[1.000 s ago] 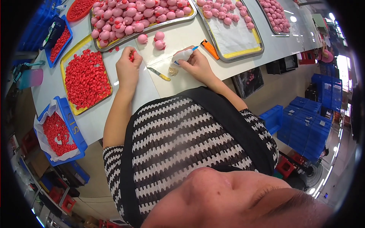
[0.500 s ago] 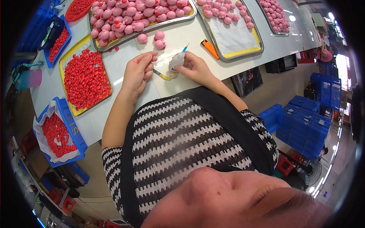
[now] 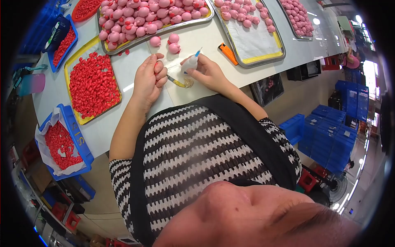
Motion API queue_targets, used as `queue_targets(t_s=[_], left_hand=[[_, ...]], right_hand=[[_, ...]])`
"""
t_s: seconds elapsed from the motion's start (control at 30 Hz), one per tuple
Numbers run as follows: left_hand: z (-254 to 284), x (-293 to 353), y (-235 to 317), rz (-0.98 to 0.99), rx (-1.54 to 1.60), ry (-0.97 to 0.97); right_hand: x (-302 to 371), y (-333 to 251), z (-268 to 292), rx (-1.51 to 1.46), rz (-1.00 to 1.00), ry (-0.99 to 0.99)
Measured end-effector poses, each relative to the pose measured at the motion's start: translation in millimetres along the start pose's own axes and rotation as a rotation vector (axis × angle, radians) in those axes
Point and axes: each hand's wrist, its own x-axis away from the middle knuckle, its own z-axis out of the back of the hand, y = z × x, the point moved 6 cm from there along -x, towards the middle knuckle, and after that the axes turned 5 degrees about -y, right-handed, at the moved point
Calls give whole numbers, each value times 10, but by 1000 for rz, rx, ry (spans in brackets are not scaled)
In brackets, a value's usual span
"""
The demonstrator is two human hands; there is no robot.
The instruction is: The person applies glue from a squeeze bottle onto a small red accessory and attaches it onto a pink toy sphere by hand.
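My left hand (image 3: 150,80) is closed in a pinch above the table, its fingertips on a small red piece (image 3: 156,64), mostly hidden by the fingers. In my right hand (image 3: 210,76) is a white squeeze bottle (image 3: 190,64) with a blue needle tip, tilted up and away to the right. Below the bottle lie a yellow-handled tool (image 3: 176,82) and a crumpled yellowish lump (image 3: 188,83). Just beyond my hands, a few round pink figures (image 3: 173,43) with red parts stand on the pale work board (image 3: 197,41).
A tray of red ring-like pieces (image 3: 92,84) lies to the left, with a blue bin (image 3: 78,138) nearer. At the back is a metal tray (image 3: 164,31) heaped with pink figures. An orange cutter (image 3: 227,53) lies beside a partly filled, paper-lined tray (image 3: 255,43) on the right.
My left hand has drawn slightly back, its fingers curling in more tightly. The bottle in my right hand has turned a little, showing more of its white body, and moved slightly left.
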Motion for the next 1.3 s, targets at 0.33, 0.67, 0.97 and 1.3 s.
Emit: queue_targets(t_s=[0.33, 0.67, 0.97, 1.3], left_hand=[[57, -68, -88, 39, 238, -63], [5, -54, 24, -50, 85, -91], [29, -120, -33, 18, 6, -112], [-161, 127, 99, 38, 221, -173]], right_hand=[[-227, -5, -88, -105, -52, -25], [-82, -53, 85, -244, -31, 50], [280, -142, 544, 688, 301, 240], [489, -444, 611, 607, 288, 192]])
